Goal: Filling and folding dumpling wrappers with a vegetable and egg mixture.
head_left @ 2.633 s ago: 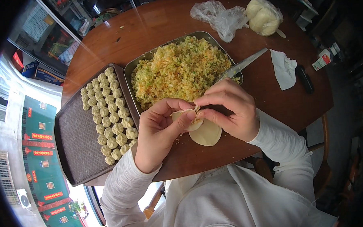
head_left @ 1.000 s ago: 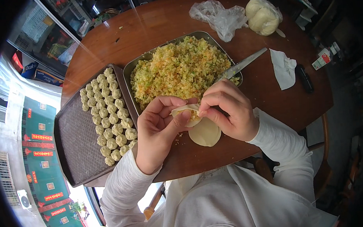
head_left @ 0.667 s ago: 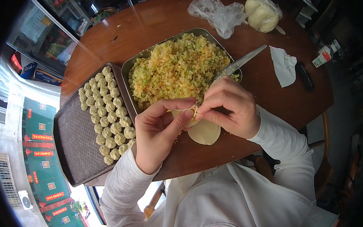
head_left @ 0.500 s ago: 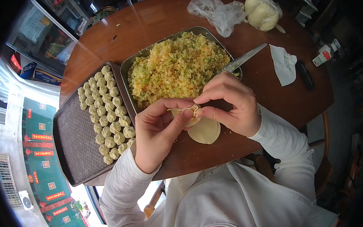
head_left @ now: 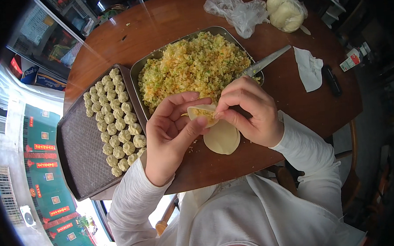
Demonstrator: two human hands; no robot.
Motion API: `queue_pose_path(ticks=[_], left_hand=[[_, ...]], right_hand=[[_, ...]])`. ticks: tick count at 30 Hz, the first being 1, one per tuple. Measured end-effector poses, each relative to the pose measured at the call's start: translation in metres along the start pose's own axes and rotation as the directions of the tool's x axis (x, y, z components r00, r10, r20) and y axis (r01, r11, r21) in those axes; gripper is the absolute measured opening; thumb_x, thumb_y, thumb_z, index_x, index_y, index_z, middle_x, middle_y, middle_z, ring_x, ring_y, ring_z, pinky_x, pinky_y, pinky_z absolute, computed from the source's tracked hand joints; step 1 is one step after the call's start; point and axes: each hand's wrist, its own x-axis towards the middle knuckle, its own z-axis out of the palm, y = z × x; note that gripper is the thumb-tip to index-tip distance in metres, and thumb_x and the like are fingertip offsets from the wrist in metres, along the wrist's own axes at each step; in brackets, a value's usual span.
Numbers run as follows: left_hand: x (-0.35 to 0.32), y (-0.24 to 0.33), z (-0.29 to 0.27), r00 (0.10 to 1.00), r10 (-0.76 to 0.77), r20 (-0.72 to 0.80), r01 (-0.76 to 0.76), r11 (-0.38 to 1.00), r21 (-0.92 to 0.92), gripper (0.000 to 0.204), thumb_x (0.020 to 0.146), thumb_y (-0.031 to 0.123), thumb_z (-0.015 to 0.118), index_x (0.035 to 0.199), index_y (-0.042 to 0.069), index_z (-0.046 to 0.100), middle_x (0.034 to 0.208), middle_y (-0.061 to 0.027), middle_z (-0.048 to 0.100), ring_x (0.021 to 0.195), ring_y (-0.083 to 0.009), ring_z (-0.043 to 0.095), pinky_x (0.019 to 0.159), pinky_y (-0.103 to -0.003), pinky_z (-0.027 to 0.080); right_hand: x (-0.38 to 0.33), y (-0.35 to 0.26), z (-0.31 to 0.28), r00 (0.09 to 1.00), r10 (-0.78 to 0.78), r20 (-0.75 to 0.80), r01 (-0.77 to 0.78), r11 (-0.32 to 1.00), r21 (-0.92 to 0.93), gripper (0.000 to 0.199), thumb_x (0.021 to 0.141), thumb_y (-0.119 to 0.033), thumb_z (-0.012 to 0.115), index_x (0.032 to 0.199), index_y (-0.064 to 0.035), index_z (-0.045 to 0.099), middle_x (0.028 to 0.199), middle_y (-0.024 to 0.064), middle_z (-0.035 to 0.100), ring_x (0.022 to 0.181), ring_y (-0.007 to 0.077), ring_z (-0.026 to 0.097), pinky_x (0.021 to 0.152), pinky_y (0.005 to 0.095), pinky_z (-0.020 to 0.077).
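Between my two hands is a filled dough wrapper [head_left: 202, 114], its rim partly raised around yellowish filling. My left hand [head_left: 175, 128] cradles it, thumb pressed on the near side and fingers behind. My right hand [head_left: 252, 111] pinches the wrapper's right edge between thumb and fingertips. Just below lie round flat wrappers [head_left: 222, 139] on the table. Behind my hands stands a metal tray [head_left: 135, 77] heaped with chopped yellow, orange and green filling [head_left: 194, 69]. A flat metal spreader [head_left: 271, 59] rests in its right side. Pleated buns [head_left: 118, 113] sit in rows on a dark baking tray [head_left: 89, 146] at left.
At the back of the brown round table [head_left: 164, 17] lie a crumpled clear plastic bag [head_left: 238, 14] and a wrapped lump of dough [head_left: 285, 11]. To the right are a white paper towel [head_left: 309, 70], a black pen-like object [head_left: 331, 81] and a small white-and-red carton [head_left: 350, 61].
The wrapper has tilted so its filling shows more. My left fingers have lifted and spread behind it, while my right hand still pinches its edge.
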Motion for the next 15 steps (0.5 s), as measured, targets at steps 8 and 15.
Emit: queue_pose_path(ticks=[8,15], left_hand=[[0.0,-0.008,-0.006,1.0,-0.003,-0.008,0.003,1.0,0.005,0.026,0.088,-0.01,0.065,0.111,-0.003,0.055,0.121,-0.0176,0.063,0.106,-0.0178,0.064,0.091,-0.03,0.055],[0.001,-0.025,-0.004,0.993,0.108,-0.049,-0.1,0.984,0.147,0.023,0.087,-0.009,0.063,0.109,-0.003,0.058,0.12,-0.022,0.064,0.101,-0.0181,0.065,0.081,-0.024,0.054]], right_hand=[[0.001,0.004,-0.004,0.995,0.06,0.079,-0.073,0.983,0.171,0.01,0.082,0.002,0.071,0.089,-0.0037,0.065,0.085,0.0067,0.065,0.077,0.0193,0.064,0.068,0.0303,0.05],[-0.017,0.025,0.002,0.947,0.264,0.182,-0.32,0.751,0.577,0.007,0.085,-0.002,0.069,0.092,-0.0003,0.069,0.083,0.0074,0.07,0.079,0.0164,0.068,0.071,0.027,0.0533]])
